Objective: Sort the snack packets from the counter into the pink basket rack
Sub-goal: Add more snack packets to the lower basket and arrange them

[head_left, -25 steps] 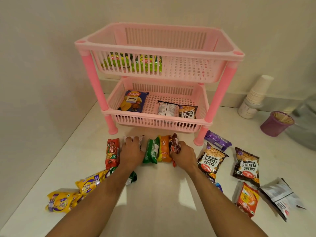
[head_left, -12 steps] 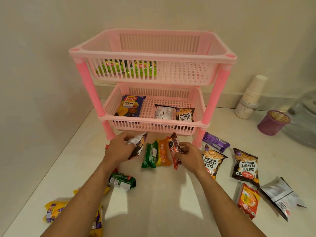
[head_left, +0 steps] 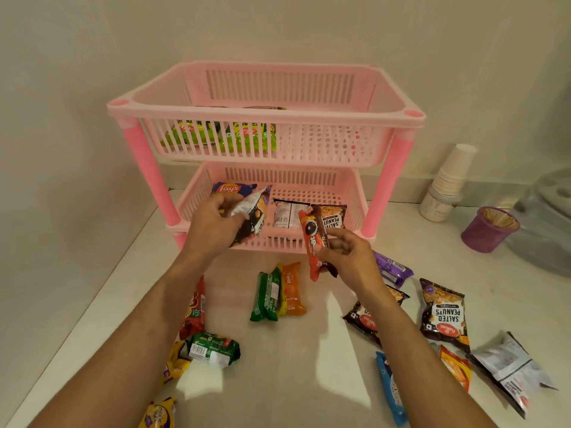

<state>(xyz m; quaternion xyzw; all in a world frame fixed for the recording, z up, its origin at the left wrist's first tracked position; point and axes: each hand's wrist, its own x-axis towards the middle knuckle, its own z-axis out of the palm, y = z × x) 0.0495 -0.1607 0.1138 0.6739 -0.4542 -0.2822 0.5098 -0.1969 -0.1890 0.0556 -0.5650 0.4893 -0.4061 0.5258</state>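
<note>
The pink basket rack (head_left: 386,117) stands at the back of the counter with two tiers. Its top tier holds green packets (head_left: 216,134). In the bottom tier lie a Lay's bag (head_left: 230,189), a white packet (head_left: 287,213) and a peanut packet (head_left: 333,216). My left hand (head_left: 213,223) grips a black and silver peanut packet (head_left: 251,216) in front of the bottom tier. My right hand (head_left: 346,251) holds a red and brown biscuit pack (head_left: 313,239) upright above the counter. Green (head_left: 265,293) and orange (head_left: 290,288) biscuit packs lie below my hands.
Several packets lie on the counter: salted peanuts (head_left: 443,315) and a silver packet (head_left: 509,370) at right, a purple pack (head_left: 392,268), a green packet (head_left: 213,349) and yellow ones at lower left. A stack of paper cups (head_left: 448,180) and a purple cup (head_left: 489,228) stand at the right.
Both hands rose from the counter towards the rack. The left hand lifted the peanut packet up to the bottom tier; the right hand picked up the red and brown biscuit pack.
</note>
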